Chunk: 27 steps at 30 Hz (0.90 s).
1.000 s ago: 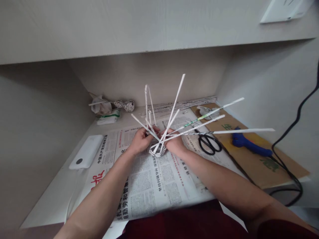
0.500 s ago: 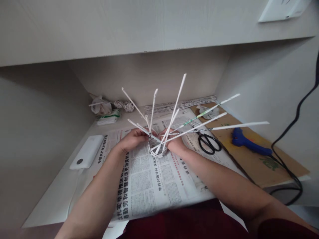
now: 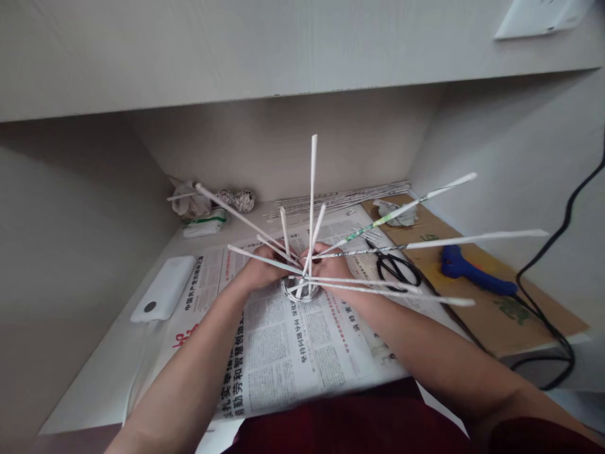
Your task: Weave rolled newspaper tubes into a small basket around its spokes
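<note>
A small woven paper basket [image 3: 301,291] sits low between my hands over the newspaper [image 3: 283,353]. Long white rolled-paper sticks fan out from it, one upright stick [image 3: 313,195] near the middle and others slanting left and right. My left hand [image 3: 267,268] is closed at the basket's far left side, its fingertips partly behind the sticks. My right hand [image 3: 328,265] is closed on the far right side, where sticks cross in front of it. Both hands meet near the rim; the exact strands pinched are hidden.
Black-handled scissors [image 3: 397,270] lie right of my hands. Beyond them, a blue glue gun [image 3: 477,274] rests on cardboard [image 3: 524,328] with a black cord. A white power bank [image 3: 163,289] is at the left. A bundle of paper sticks [image 3: 340,200] lies along the back wall.
The basket has turned in my hands, so its sticks point differently: two now lie low to the right and the tall one stands straighter. My left hand has shifted slightly right.
</note>
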Tool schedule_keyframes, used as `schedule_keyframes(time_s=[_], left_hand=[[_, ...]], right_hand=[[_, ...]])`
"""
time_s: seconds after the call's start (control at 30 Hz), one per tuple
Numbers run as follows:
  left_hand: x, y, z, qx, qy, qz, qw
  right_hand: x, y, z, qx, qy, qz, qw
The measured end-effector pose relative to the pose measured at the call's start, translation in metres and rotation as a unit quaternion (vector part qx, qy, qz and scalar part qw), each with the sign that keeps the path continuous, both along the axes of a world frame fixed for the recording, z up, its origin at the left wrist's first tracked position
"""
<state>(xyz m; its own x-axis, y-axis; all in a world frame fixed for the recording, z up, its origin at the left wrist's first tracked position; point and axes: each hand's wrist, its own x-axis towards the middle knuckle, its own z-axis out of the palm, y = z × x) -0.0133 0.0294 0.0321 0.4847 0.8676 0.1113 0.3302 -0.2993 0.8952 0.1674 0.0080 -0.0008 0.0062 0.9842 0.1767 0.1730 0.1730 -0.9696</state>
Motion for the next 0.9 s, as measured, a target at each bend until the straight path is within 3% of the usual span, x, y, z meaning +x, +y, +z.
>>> schedule_keyframes(time_s=[0.13, 0.33, 0.47, 0.7, 0.9], left_hand=[[0.006, -0.001, -0.002, 0.052, 0.020, 0.028, 0.998], [0.013, -0.003, -0.003, 0.071, 0.008, 0.048, 0.996], [0.013, -0.002, -0.006, 0.051, -0.018, 0.063, 0.997], [0.017, -0.001, -0.009, 0.080, -0.022, 0.127, 0.988], [0.022, 0.001, -0.017, 0.079, -0.077, 0.163, 0.980]], right_hand=[[0.003, -0.001, 0.004, 0.002, -0.018, 0.013, 1.000], [0.005, -0.002, 0.007, 0.040, -0.007, 0.027, 0.999], [0.006, 0.003, 0.007, 0.006, 0.027, 0.025, 0.999], [0.005, 0.009, 0.009, -0.042, 0.085, 0.008, 0.995], [0.002, 0.007, 0.011, -0.074, 0.122, -0.038, 0.989]])
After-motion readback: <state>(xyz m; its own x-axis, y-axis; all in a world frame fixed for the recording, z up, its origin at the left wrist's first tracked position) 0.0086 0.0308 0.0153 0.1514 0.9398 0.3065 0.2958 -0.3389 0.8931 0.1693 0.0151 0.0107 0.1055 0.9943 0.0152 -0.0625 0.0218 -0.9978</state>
